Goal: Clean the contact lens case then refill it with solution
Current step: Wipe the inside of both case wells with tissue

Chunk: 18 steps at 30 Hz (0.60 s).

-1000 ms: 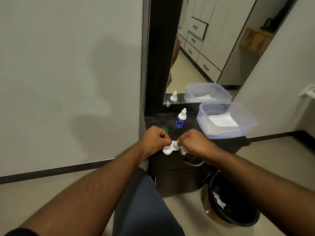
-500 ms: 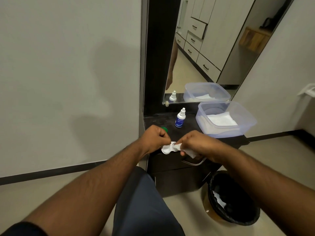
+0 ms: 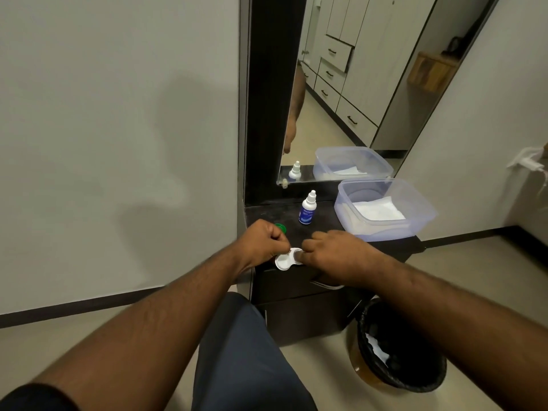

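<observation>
Room: pale grey walls, beige floor, a tall dark-framed mirror (image 3: 350, 84) leaning over a small dark dresser top (image 3: 320, 229).
Lens case: a white plastic two-well contact lens case (image 3: 287, 260) sits at the front edge of the dresser top, between the two hands. Both wells face up and uncapped. Its long axis runs from about 8 o'clock to 2 o'clock, the left well nearer the viewer.
Left hand: the left hand (image 3: 262, 243) is curled, thumb and forefinger pinching the case's left end at its upper rim.
Right hand: the right hand (image 3: 332, 250) lies knuckles up, fingers bent down over the case's right well; whether they pinch the case or only press on it, I cannot tell, since the fingertips are hidden.
Cap: a green round screw cap (image 3: 280, 227) lies on the dresser top at 12 o'clock from the left hand, partly hidden by it.
Bottle: a small white dropper bottle with a blue label (image 3: 307, 209) stands upright at 1 o'clock from the case, well apart from it.
Tub: a clear plastic rectangular tub (image 3: 385, 229) holding white tissue (image 3: 378, 209) sits at 3 o'clock from the bottle.
Bin: a round bin with a black liner (image 3: 400, 345) stands on the floor at 5 o'clock from the case.
</observation>
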Available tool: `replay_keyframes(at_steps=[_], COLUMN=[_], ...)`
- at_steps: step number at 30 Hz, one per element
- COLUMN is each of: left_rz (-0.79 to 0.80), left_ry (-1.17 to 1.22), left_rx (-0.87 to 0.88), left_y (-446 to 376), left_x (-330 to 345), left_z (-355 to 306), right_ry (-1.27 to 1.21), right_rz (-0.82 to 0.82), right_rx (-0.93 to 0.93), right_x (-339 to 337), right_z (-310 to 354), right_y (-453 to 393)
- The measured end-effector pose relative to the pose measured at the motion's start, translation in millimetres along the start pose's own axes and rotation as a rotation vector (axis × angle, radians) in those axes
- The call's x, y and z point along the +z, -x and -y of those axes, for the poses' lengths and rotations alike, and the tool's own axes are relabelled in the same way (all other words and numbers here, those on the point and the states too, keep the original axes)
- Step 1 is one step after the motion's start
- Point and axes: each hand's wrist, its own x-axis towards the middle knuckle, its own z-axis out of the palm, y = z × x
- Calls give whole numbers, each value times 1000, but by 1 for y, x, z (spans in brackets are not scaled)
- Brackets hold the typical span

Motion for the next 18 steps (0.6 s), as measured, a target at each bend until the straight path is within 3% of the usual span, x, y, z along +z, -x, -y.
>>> replay_keyframes(at_steps=[2,4,6,8,10,13,18], left_rz=[-2,-6,-6,-6,-3,8,4], left_ry=[4,6,4,9,3,-10,13], left_rx=[1,3,6,11,11,7,21], left_y=[0,0,-1,-1,-2,-2,-1], left_x=[0,1,2,2,1,0,1], left_z=[0,0,1,2,2,2,3], right_ry=[46,-107,-681,-1280,-1431,-1245,-551], right_rz=[-6,-2,-77,-263,-446,-541,-380], right_rx=[18,169,387,545,676,644,273], right_x=[2,7,14,18,22,27,33], right_z=[6,12,18,20,14,11,7], right_y=[0,1,3,6,12,12,3])
